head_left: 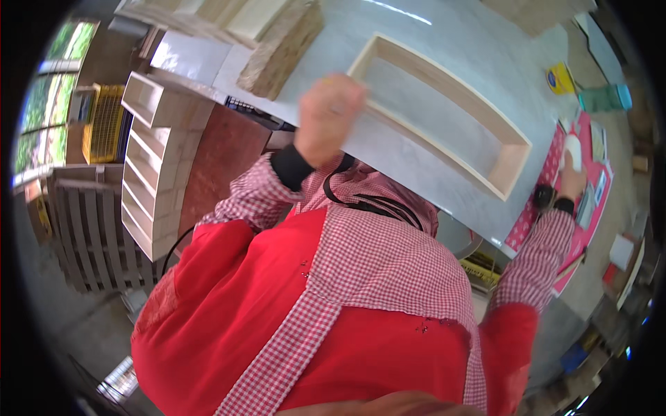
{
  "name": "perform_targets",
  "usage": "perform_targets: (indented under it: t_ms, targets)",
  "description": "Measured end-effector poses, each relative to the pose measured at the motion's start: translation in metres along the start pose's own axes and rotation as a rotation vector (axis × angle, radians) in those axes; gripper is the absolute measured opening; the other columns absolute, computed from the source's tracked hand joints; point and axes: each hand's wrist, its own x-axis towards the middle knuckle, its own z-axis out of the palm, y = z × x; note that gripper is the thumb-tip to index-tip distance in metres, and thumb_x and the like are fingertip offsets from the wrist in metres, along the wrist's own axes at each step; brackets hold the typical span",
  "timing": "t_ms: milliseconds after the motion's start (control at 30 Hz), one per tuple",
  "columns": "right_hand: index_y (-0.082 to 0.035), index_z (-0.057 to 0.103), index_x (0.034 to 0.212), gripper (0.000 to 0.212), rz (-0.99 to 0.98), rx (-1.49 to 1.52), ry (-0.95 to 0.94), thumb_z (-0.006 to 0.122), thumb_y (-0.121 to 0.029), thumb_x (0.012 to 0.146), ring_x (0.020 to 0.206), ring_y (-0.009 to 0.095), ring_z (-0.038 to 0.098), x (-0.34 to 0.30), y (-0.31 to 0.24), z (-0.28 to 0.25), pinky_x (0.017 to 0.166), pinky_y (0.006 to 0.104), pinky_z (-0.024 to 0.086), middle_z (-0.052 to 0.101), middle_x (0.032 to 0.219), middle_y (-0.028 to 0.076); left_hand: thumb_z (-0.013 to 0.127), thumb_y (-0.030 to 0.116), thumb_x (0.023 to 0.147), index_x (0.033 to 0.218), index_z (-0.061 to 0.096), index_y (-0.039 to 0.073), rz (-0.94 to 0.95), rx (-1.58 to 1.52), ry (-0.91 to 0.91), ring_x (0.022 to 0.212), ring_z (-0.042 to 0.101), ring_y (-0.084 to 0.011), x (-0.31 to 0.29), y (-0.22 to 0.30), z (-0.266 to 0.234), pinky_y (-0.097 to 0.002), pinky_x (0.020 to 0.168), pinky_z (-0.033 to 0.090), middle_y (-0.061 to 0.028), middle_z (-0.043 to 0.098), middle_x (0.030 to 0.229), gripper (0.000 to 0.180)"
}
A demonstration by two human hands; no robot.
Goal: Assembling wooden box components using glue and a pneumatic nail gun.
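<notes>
A long pale wooden frame (444,76) lies on the grey tabletop, the same grey showing inside its thin walls. Beside its left end, my left hand (329,114) is raised and blurred. It looks curled into a fist, and anything inside it is hidden. Off to the right, my right arm stretches to a pink patterned sheet (555,156). There my right hand (571,183) closes around the near end of a white rounded object (572,149), whose kind I cannot make out. A small black round thing (542,196) sits by that wrist.
A rough wooden block (281,48) lies at the table's left. Pale wooden boxes (142,184) stack beyond the left edge, near a yellow crate (104,125) and a slatted grey pallet (97,236). A teal bottle (605,98) and a yellow container (560,78) are at far right.
</notes>
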Motion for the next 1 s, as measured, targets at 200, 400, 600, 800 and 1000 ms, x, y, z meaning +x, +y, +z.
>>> perform_targets:
  t_ms: [200, 400, 600, 800, 1000]
  targets:
    - [0.007, 0.048, 0.126, 0.055, -0.116, 0.88, 0.12, 0.069, -0.028, 0.089, 0.085, 0.022, 0.062, -0.105, -0.149, -0.044, 0.064, 0.0307, 0.051, 0.06, 0.106, 0.016, 0.074, 0.025, 0.075, 0.102, 0.062, 0.012, 0.485, 0.277, -0.277, 0.112, 0.054, -0.022, -0.03, 0.012, 0.057, -0.0502, 0.098, 0.039, -0.0052, 0.058, 0.113, 0.032]
    - [0.003, 0.048, 0.123, 0.045, -0.145, 0.988, -0.191, 0.063, -0.025, 0.091, 0.08, 0.02, 0.059, -0.216, -0.258, -0.037, 0.059, 0.0277, 0.047, 0.058, 0.106, 0.013, 0.067, 0.025, 0.079, 0.115, 0.061, 0.012, 0.598, 0.39, -0.259, 0.126, 0.046, -0.0218, -0.045, 0.004, 0.081, -0.0562, 0.11, 0.025, -0.0032, 0.054, 0.125, 0.039]
    - [0.001, 0.048, 0.122, 0.049, -0.405, 1.041, -0.403, 0.07, -0.017, 0.083, 0.102, 0.02, 0.056, -0.242, -0.312, -0.016, 0.082, 0.0328, 0.05, 0.054, 0.115, 0.012, 0.06, 0.028, 0.084, 0.126, 0.058, 0.014, 0.639, 0.483, -0.253, 0.136, 0.039, -0.0229, -0.061, -0.015, 0.081, -0.058, 0.115, 0.015, -0.0027, 0.048, 0.139, 0.044]
    - [-0.001, 0.044, 0.127, 0.058, -0.435, 1.055, -0.497, 0.075, -0.013, 0.08, 0.104, 0.02, 0.056, -0.245, -0.329, -0.006, 0.085, 0.0329, 0.049, 0.051, 0.117, 0.011, 0.058, 0.03, 0.085, 0.127, 0.057, 0.016, 0.712, 0.498, -0.313, 0.139, 0.035, -0.025, -0.063, -0.026, 0.082, -0.0581, 0.116, 0.013, -0.0028, 0.044, 0.144, 0.044]
    - [-0.001, 0.043, 0.127, 0.059, -0.493, 0.995, -0.498, 0.076, -0.014, 0.08, 0.106, 0.021, 0.056, -0.245, -0.336, -0.006, 0.086, 0.0331, 0.05, 0.05, 0.119, 0.012, 0.058, 0.03, 0.086, 0.126, 0.058, 0.017, 0.725, 0.519, -0.34, 0.138, 0.035, -0.0252, -0.062, -0.025, 0.079, -0.0578, 0.116, 0.012, -0.003, 0.045, 0.143, 0.043]
